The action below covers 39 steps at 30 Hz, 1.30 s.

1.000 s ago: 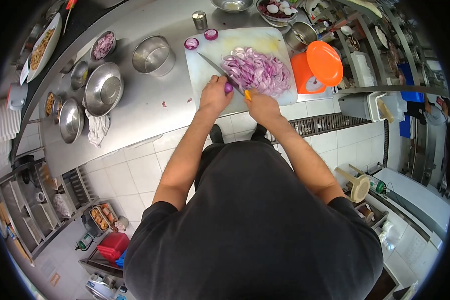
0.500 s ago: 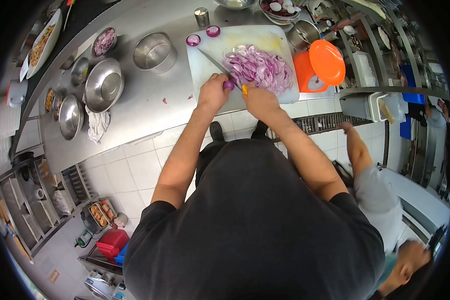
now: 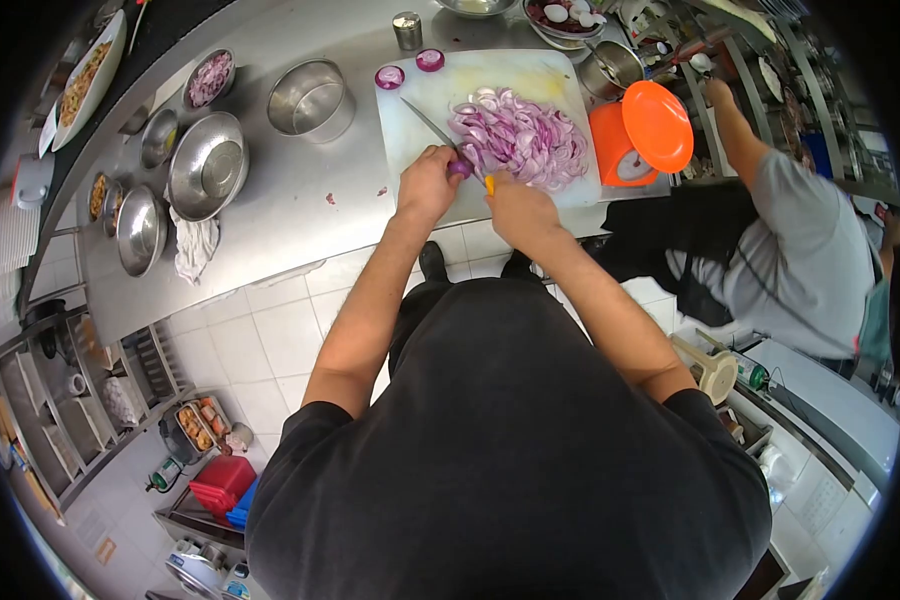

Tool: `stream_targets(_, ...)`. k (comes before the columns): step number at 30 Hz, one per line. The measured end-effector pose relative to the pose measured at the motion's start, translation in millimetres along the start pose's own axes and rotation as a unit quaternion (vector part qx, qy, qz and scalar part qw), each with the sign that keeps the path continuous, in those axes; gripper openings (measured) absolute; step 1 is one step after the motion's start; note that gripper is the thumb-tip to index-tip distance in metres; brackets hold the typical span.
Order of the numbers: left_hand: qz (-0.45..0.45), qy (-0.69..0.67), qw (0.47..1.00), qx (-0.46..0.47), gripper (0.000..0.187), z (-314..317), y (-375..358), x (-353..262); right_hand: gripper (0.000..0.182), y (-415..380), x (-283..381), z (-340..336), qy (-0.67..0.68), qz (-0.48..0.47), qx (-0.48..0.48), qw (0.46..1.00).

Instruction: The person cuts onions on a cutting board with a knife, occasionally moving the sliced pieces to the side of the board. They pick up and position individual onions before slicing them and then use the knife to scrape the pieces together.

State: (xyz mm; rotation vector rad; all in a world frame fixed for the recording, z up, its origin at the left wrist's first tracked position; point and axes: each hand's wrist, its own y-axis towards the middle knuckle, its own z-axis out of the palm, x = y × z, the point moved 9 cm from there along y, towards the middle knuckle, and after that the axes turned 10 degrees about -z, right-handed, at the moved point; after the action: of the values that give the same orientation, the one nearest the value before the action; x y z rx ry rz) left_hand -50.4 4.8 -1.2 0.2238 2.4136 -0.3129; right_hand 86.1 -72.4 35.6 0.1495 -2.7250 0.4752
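Observation:
My left hand (image 3: 428, 186) is closed on a piece of red onion (image 3: 459, 169) at the near edge of a white cutting board (image 3: 418, 82). In my right hand (image 3: 522, 207) is a knife (image 3: 428, 122) with a yellow handle, its blade slanting up and left over the board beside the onion. A heap of sliced red onion (image 3: 522, 140) lies on the board just beyond my right hand. Two cut onion halves (image 3: 389, 77) rest near the board's far left corner. My fingers partly hide the onion piece and the knife handle.
An orange scale (image 3: 610, 150) stands right of the board. To the left are a deep metal pot (image 3: 311, 101), several steel bowls (image 3: 207, 168) and a white cloth (image 3: 196, 246). A co-worker in a grey shirt (image 3: 805, 240) reaches toward the shelving at right.
The co-worker at right has moved up beside the counter, arm now stretched toward the shelves. My hands, the knife and the onion piece stay in nearly the same place.

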Motion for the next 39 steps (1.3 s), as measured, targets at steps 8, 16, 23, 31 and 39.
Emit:
stream_targets(8, 0.001, -0.006, 1.000, 0.004, 0.029, -1, 0, -1, 0.031, 0, 7, -16, -0.010, -0.024, 0.010, 1.000)
stream_targets(16, 0.009, -0.035, 0.999, -0.013, 0.028, 0, -2, 5, 0.033, 10, 3, 13, -0.003, -0.004, 0.023, 1.000)
stream_targets(23, -0.008, -0.015, 1.000, 0.001, 0.030, 1, -2, 6, 0.036, 9, -3, 23, -0.001, 0.011, 0.014, 1.000)
stream_targets(31, 0.180, 0.078, 0.978, -0.076, 0.024, -10, -17, -28, 0.044, 16, -26, 19, 0.037, 0.007, 0.009, 0.999)
stream_targets(39, -0.059, 0.007, 0.998, -0.006, 0.043, -6, 4, 9, 0.046, 16, -34, 20, 0.006, 0.008, -0.011, 1.000)
